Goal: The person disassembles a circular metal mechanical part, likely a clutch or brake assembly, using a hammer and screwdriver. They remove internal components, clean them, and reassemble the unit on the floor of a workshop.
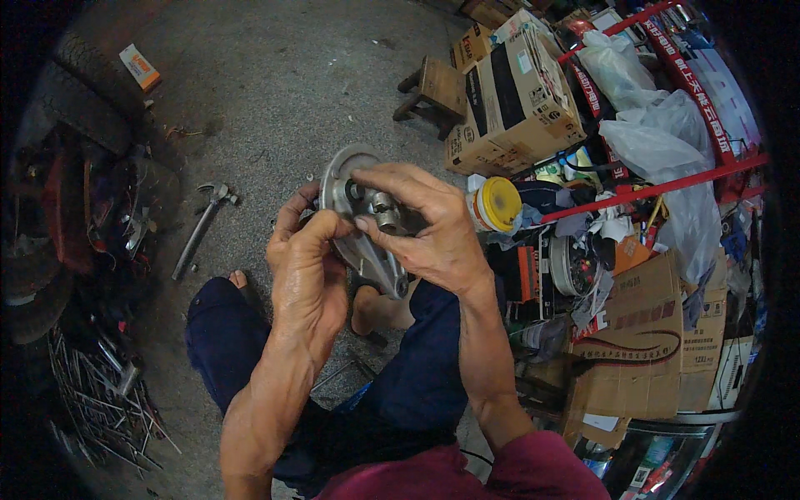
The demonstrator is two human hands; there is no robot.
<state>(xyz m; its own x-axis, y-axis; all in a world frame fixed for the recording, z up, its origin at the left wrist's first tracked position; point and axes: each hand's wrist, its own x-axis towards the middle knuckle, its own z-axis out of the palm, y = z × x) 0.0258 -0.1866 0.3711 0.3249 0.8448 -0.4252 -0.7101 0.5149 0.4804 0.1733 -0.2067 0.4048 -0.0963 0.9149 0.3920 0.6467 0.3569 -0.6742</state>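
Above my lap, both hands are at a grey metal drum brake plate [369,252], round at the top with an arm reaching down toward my knees. My left hand [310,242] grips its left edge, fingers behind and thumb at the front. From the right, my right hand [433,221] closes its thumb and fingers about a small shiny cylindrical metal fitting [385,210] at the plate's centre. A dark round opening or bush [355,190] shows beside it. Whether the fitting is fixed to the plate or loose, I cannot tell. Fingers hide part of the plate.
A hammer [200,229] lies on the floor to the left, with a heap of metal rods [108,396] nearer. Tyres [79,108] stand far left. On the right are a cardboard box [517,104], a wooden stool [437,87], a yellow-lidded tub [500,204] and a cluttered red-railed shelf [650,192].
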